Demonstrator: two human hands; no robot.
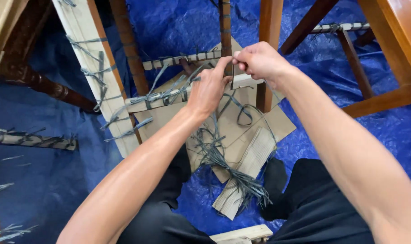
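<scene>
At chair rail (pixel 180 58): right hand (pixel 259 61) pinches strap (pixel 232 77); left hand (pixel 210 88) touching.

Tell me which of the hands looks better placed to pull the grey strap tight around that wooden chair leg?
Probably the right hand: its fingers already pinch the grey strap at the wooden leg. The left hand sits just below, fingertips touching the same spot, seemingly steadying the cardboard wrap rather than gripping the strap.

My hands (pixel 235 72) hide where they pinch the grey strap (pixel 241 110); the wooden frame (pixel 271 27) is cut off toward 12 o'clock; my elbows leave view at 6 o'clock.
</scene>
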